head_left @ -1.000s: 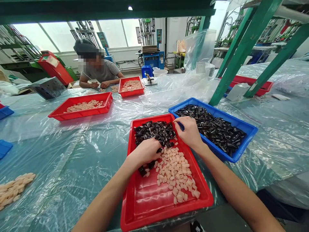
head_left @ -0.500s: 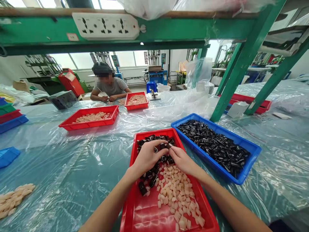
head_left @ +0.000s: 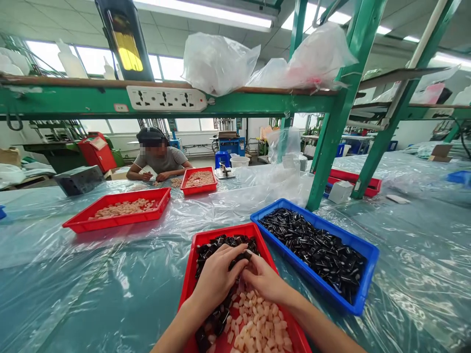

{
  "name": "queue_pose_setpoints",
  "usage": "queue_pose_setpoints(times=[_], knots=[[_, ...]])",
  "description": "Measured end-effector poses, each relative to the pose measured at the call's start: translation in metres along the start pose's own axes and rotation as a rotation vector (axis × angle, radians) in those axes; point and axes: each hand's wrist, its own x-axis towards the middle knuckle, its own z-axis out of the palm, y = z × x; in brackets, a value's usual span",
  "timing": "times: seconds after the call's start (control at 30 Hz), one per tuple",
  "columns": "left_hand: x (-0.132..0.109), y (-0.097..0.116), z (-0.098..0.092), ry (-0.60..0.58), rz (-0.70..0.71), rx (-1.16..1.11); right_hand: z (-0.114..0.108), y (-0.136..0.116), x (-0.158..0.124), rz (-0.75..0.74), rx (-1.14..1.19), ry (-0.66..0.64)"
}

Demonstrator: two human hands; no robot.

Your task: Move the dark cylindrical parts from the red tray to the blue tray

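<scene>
My left hand [head_left: 218, 274] and my right hand [head_left: 265, 278] meet over a red tray [head_left: 188, 274], fingertips together. A small black piece [head_left: 248, 254] shows between them, gripped by the closed fingers of both hands. Its details are mostly covered by my fingers. Under my left hand lies a heap of black pieces [head_left: 217, 248] filling the far and left part of the tray. Pale, cream-pink small pieces [head_left: 257, 321] are piled in its near right part, just below my right hand.
To the right stands a blue tray [head_left: 362, 294] full of black pieces. Farther off are two red trays [head_left: 121, 223] [head_left: 200, 189] with pale pieces, and a person [head_left: 158, 154] seated across the table. A green frame [head_left: 320, 181] with a power strip [head_left: 167, 98] spans above.
The view has tilted up, showing more of the shelf and ceiling. My hands have drawn closer together, and the black piece between them is more covered.
</scene>
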Motion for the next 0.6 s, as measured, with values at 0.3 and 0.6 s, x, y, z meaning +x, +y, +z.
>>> queue_pose_setpoints(times=[0.3,0.6], knots=[[0.001,0.007,-0.011,-0.025,-0.055,-0.102,0.002,0.002,-0.003,-0.080,-0.289,0.138],[0.004,0.011,-0.035,-0.174,-0.173,-0.200,-0.002,-0.013,-0.016,-0.245,-1.122,0.234]])
